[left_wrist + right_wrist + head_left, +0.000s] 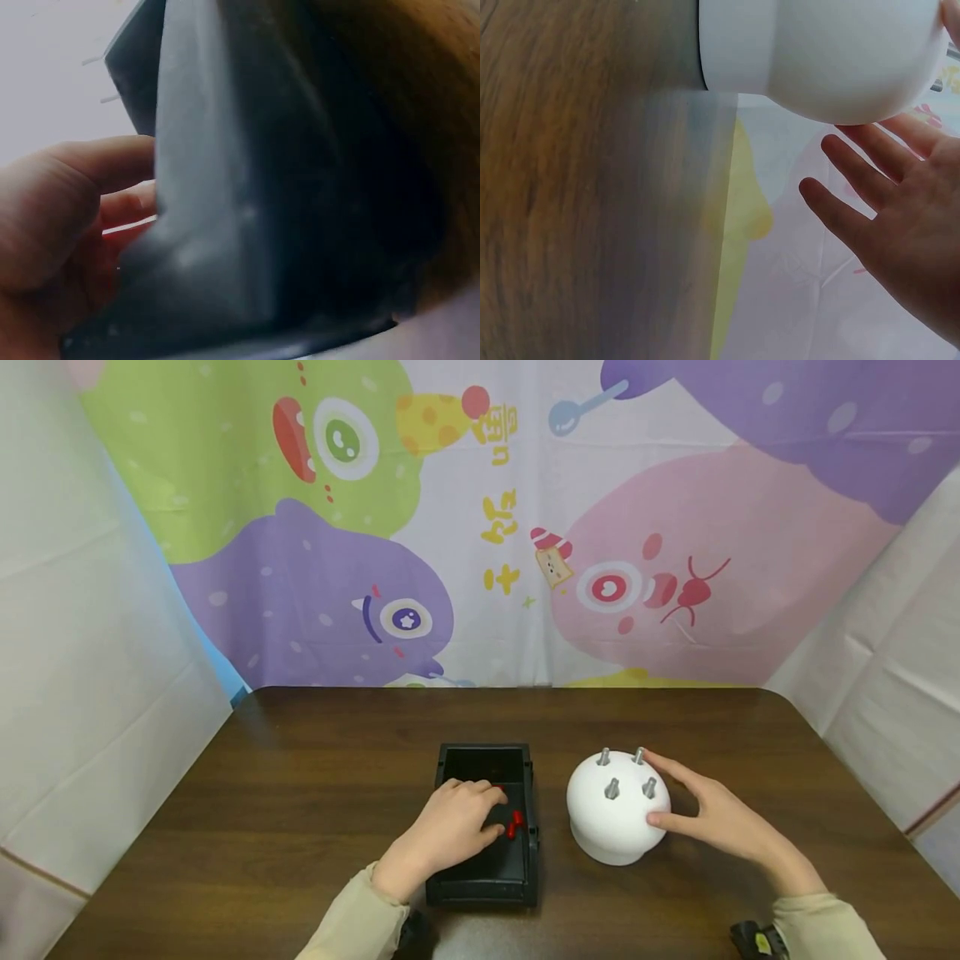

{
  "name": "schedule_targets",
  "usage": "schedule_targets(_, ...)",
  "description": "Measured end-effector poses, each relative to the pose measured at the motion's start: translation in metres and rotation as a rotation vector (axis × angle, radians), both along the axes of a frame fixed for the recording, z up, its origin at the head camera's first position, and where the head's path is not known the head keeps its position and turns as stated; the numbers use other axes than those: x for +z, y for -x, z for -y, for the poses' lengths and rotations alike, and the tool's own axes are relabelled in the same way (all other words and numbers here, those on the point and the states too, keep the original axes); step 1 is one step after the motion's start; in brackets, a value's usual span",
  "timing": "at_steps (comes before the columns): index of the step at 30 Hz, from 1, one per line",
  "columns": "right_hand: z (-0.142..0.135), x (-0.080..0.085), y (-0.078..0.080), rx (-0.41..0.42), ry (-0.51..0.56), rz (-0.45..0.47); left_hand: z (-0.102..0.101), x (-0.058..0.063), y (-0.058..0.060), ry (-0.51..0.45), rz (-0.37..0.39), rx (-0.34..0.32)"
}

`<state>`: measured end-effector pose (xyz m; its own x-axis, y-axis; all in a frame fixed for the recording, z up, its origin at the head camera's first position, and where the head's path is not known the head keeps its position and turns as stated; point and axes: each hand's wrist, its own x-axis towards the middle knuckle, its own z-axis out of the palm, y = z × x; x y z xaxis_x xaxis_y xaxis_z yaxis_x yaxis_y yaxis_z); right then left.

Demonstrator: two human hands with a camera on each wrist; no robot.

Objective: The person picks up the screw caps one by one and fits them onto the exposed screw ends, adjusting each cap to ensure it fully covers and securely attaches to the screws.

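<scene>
In the head view my left hand (456, 827) reaches down into a black box (480, 895), its fingers bent and its thumb apart from the index finger. Small red pieces (513, 827) lie on the box floor right beside those fingertips. The box's dark side wall (217, 180) hides most of the fingers in the left wrist view. To the right stands a white dome (611, 822) with several metal pegs (612, 789) rising from its top. My right hand (720, 814) rests against the dome's right side, thumb at the front and index finger near the back peg. Its other fingers (855, 172) are spread.
Both things stand on a dark brown wooden table (315, 777). A cloth with cartoon figures (510, 527) hangs behind the table's far edge. Pale sheets (97, 610) close off the two sides. Black straps sit at both wrists.
</scene>
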<state>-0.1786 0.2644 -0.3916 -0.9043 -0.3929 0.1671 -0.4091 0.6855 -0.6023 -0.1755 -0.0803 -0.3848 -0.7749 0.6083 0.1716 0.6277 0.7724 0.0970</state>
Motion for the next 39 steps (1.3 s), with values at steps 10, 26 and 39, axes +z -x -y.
schedule_targets(10, 0.004, -0.001, -0.001, -0.002, 0.002, -0.017, -0.009, -0.007, -0.002, 0.086, -0.073, 0.007)
schedule_targets(26, 0.007, -0.003, 0.001, 0.01, 0.058, -0.013, -0.022, -0.019, -0.003, 0.163, -0.122, 0.017)
schedule_targets(39, 0.007, -0.003, 0.001, 0.004, 0.048, -0.008, -0.024, -0.025, 0.0, 0.165, -0.11, 0.027)
